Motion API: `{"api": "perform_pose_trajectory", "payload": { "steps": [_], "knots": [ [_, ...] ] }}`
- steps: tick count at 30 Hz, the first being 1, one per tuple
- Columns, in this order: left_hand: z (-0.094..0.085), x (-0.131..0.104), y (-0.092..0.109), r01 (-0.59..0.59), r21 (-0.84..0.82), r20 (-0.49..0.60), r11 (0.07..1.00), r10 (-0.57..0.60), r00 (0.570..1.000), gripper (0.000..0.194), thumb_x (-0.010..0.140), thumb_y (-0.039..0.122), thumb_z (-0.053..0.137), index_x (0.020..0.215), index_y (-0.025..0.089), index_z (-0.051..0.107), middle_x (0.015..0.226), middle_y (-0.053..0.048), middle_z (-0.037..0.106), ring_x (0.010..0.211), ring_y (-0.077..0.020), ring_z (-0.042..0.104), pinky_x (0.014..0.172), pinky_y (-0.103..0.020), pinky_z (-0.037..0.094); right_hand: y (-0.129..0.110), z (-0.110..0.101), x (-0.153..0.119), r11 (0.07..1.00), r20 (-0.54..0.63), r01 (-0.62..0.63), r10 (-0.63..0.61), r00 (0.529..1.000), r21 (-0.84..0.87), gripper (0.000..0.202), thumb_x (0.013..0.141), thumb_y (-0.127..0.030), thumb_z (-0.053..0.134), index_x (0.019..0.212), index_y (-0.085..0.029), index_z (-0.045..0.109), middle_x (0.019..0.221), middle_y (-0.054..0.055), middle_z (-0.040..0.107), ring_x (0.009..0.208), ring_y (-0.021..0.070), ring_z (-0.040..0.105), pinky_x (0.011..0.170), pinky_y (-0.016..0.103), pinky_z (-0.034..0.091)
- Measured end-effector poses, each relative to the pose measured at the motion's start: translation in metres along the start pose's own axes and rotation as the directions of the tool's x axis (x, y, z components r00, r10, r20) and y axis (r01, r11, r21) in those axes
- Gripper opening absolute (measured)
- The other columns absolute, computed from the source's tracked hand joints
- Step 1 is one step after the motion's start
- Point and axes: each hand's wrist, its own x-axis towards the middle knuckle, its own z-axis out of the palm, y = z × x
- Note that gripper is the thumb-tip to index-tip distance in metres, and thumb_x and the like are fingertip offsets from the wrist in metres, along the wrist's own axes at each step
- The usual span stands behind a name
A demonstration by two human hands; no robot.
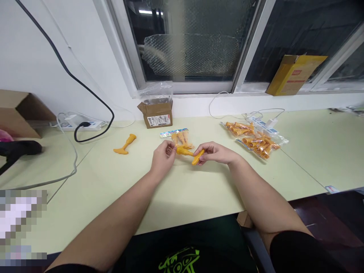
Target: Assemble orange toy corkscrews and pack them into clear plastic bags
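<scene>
A yellow plastic T-handled piece (184,151) is held between my two hands, just above the table. My left hand (164,156) is closed at its ribbed, thicker end. My right hand (214,152) pinches the crossbar at the opposite end. Right behind the held piece lies a small clear bag of orange pieces (179,137) with a shiny printed header, partly hidden by it. To the left, a similar loose yellow T-handled piece (125,145) rests on the table, away from my hands.
Bags of orange pieces (257,144) lie at the right, beside a power strip (263,125). An opened cardboard box (158,114) stands against the wall. A black cable (64,64) runs to another power strip (81,124) at left. A yellow carton (295,75) leans by the window.
</scene>
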Motion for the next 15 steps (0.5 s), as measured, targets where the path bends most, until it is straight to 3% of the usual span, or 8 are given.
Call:
{"api": "perform_pose_trajectory", "payload": {
  "steps": [4,7,12,15],
  "knots": [
    [-0.001,0.004,-0.005,0.028,-0.044,-0.102,0.999,-0.033,0.994,0.01,0.088,0.029,0.064,0.091,0.021,0.059,0.083,-0.001,0.065,0.068,-0.0142,0.059,0.063,-0.027,0.049,0.002,0.016,0.005,0.992,-0.166,-0.023,0.002,0.986,-0.124,0.028,0.082,-0.025,0.076,0.108,-0.016,0.071,0.09,0.006,0.078,0.083,0.0164,0.076,0.084,0.032,0.062],
    [-0.001,0.005,-0.007,-0.009,-0.025,-0.111,1.0,0.006,0.994,0.009,0.089,0.029,0.064,0.092,0.021,0.062,0.083,-0.001,0.066,0.069,-0.0145,0.06,0.065,-0.028,0.05,0.007,0.028,0.01,0.962,-0.299,-0.034,-0.051,0.953,-0.272,0.026,0.085,-0.02,0.071,0.111,-0.016,0.072,0.086,0.006,0.078,0.08,0.0167,0.076,0.082,0.032,0.062],
    [0.002,0.003,-0.005,-0.157,-0.006,0.012,0.988,0.157,0.988,0.01,0.091,0.026,0.062,0.098,0.021,0.068,0.091,-0.003,0.071,0.075,-0.0154,0.063,0.073,-0.031,0.052,0.031,0.055,0.029,0.902,-0.399,0.02,-0.21,0.893,-0.431,0.029,0.094,-0.013,0.056,0.118,-0.017,0.073,0.106,0.009,0.077,0.084,0.0163,0.075,0.084,0.032,0.06],
    [0.002,0.001,-0.003,-0.218,-0.006,0.082,0.976,0.218,0.973,0.01,0.092,0.024,0.061,0.097,0.021,0.07,0.093,-0.004,0.072,0.081,-0.0167,0.064,0.076,-0.032,0.052,0.045,0.066,0.042,0.762,-0.406,0.023,-0.369,0.836,-0.647,0.035,0.095,-0.008,0.051,0.119,-0.018,0.074,0.111,0.011,0.074,0.094,0.0187,0.072,0.092,0.035,0.057]
  ]
}}
